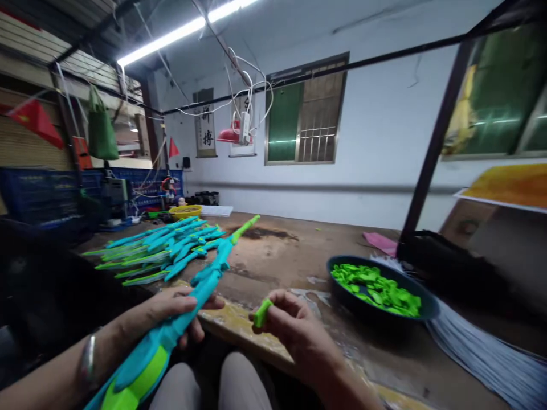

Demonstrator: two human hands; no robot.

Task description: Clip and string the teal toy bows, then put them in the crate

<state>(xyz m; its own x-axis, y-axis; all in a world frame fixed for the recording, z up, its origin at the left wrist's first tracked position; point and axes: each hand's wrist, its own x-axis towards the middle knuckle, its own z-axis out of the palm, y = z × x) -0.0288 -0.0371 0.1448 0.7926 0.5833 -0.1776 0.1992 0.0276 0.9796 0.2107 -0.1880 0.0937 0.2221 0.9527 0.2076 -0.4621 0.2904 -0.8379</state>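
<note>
A long toy gun (205, 289) in turquoise and lime green plastic slants up from the lower left, its thin green barrel tip pointing away from me. My left hand (182, 310) is wrapped around its middle. Between the thumb and fingers of my right hand (294, 322) is a small lime green plastic piece (262, 313), held apart from the gun over the table's front edge. To the right stands a dark round basin (342, 293) with many similar green pieces (376, 287) in it.
Several turquoise and green toy guns (171, 245) lie piled on the table (273, 256) at left. Behind them is a yellow basket (185, 212). A bundle of thin grey strips (482, 341) lies at right, near a dark upright post (431, 148) and a pink cloth (380, 243).
</note>
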